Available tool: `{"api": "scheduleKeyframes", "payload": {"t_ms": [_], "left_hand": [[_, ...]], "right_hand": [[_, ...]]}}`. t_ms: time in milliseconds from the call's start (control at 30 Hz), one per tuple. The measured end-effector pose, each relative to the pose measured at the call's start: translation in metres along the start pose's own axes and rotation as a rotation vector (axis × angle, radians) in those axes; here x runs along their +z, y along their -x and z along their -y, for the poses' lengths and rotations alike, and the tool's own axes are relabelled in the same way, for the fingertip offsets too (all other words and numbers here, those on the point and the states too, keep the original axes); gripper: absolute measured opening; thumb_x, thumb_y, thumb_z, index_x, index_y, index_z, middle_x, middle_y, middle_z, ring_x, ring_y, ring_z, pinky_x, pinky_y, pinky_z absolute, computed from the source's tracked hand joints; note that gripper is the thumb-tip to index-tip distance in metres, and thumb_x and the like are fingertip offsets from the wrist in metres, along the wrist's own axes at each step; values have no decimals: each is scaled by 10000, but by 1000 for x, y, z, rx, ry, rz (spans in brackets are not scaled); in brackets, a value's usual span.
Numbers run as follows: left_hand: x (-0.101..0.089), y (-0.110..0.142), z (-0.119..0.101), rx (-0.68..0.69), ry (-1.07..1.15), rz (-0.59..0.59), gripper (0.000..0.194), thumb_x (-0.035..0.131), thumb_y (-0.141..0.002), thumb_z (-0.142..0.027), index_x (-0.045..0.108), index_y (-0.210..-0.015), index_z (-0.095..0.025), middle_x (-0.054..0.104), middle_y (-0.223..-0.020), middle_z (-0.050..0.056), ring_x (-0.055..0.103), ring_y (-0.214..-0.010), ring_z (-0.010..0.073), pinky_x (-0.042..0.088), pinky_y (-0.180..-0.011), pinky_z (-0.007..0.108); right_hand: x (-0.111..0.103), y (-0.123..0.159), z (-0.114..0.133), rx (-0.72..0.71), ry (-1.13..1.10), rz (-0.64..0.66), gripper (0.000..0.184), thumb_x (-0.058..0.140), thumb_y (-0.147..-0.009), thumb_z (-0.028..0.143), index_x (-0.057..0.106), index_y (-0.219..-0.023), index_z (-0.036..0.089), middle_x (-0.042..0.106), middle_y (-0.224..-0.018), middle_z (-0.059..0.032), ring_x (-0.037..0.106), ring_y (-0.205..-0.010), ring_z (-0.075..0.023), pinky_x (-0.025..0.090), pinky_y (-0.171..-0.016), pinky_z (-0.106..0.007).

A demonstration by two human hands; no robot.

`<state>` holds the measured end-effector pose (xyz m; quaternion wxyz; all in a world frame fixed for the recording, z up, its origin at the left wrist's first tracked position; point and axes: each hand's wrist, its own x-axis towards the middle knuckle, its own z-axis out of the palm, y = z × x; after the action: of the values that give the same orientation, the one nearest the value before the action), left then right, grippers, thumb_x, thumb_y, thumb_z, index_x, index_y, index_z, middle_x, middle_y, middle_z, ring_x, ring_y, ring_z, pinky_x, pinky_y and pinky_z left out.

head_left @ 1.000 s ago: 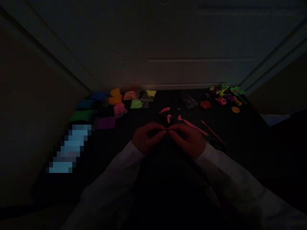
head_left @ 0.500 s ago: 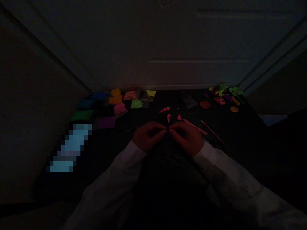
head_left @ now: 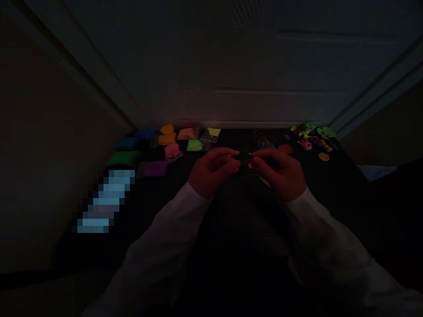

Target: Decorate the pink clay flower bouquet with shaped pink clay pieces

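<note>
My left hand [head_left: 213,171] hovers over the dark table with thumb and forefinger apart, close to small pink pieces of what looks like modelling clay [head_left: 237,166]. Opposite it, my right hand [head_left: 280,171] has its thumb and forefinger slightly parted. Beside those fingertips lie another small pink piece [head_left: 251,164] and a tiny yellowish speck [head_left: 250,153]. A thin pale strip [head_left: 263,180] shows under the right hand, mostly covered by it. The light is very dim, and nothing can be made out in either hand.
Bags of coloured clay, among them a purple one [head_left: 155,168] and a green one [head_left: 123,158], line the left side near a pixelated bright screen [head_left: 107,200]. Small clay shapes [head_left: 307,144] and a round yellow disc [head_left: 324,156] sit at right. A pale panelled door [head_left: 198,53] stands behind.
My hands, earlier meeting at the fingertips, have drawn apart and moved forward over the pink pieces. The right hand now covers the pink strip and thin pink stick. The view has shifted slightly.
</note>
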<state>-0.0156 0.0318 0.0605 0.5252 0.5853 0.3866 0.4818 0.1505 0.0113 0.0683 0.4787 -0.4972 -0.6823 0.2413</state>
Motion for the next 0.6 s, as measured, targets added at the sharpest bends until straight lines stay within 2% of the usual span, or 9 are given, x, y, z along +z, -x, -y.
{"api": "scheduleKeyframes", "payload": {"t_ms": [100, 200, 300, 400, 600], "left_hand": [[-2, -10, -3, -30, 111, 78, 272, 556, -697, -398, 575, -823, -157, 626, -688, 24, 564, -550, 102, 392, -456, 214], [-8, -8, 3, -109, 180, 136, 311, 528, -705, -438, 580, -837, -161, 619, -682, 28, 556, -533, 108, 374, -434, 220], [-12, 0, 13, -203, 228, 89, 284, 587, -664, -393, 577, -817, -154, 615, -647, 23, 545, -521, 109, 365, -432, 223], [-14, 5, 20, -267, 273, 21, 239, 642, -629, -284, 574, -820, -158, 605, -602, -5, 504, -476, 81, 349, -431, 211], [-12, 6, 23, -414, 342, 33, 195, 659, -619, -203, 595, -800, -168, 607, -593, -31, 501, -477, 56, 369, -459, 186]], "right_hand": [[-5, -9, 5, -76, 66, -47, 149, 525, -760, 272, 602, -879, 227, 633, -794, 2, 588, -713, -135, 474, -672, -295], [0, -6, 3, -179, 132, -8, 144, 534, -752, 233, 602, -879, 234, 637, -821, -2, 582, -770, -141, 464, -710, -301], [9, 1, -1, -221, 122, 82, 172, 522, -757, 190, 592, -910, 228, 636, -885, -16, 577, -833, -140, 456, -745, -293], [13, 7, -5, -196, 132, 171, 184, 523, -760, 189, 586, -930, 223, 636, -895, -25, 577, -851, -140, 453, -756, -290], [13, 6, -10, -184, 150, 230, 189, 522, -762, 181, 576, -940, 215, 638, -894, -26, 580, -836, -138, 449, -751, -288]]}}
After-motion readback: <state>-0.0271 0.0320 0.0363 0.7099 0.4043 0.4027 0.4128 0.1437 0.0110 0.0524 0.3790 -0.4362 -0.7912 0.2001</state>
